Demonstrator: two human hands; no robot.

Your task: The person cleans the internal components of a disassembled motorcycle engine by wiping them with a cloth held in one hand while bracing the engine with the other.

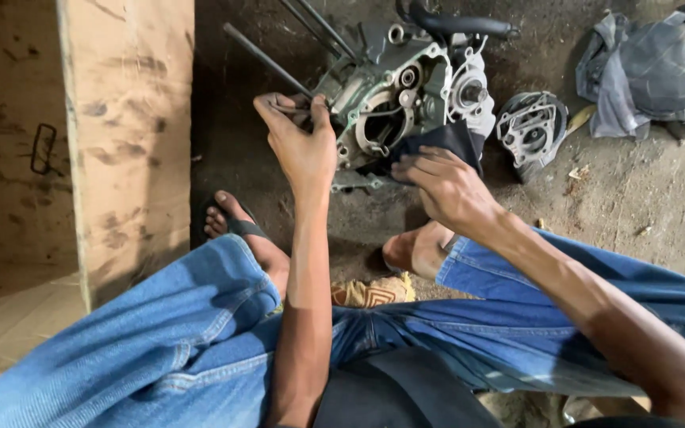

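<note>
With the side cover [531, 131] already off, my left hand [301, 143] clamps the engine case [402, 95] while my right hand [445, 186] presses a dark rag [449, 141] on it, wiping unfinished.

The engine case [406, 95] sits on the floor [636, 190] beyond both feet. A cover [531, 131] lies just right of it. A cloth [648, 67] lies farther right, a board [128, 135] stands left.

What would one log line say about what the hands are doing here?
left hand: gripping edge of grey metal engine case | right hand: pressing dark cloth on case | site: dirt floor
</note>
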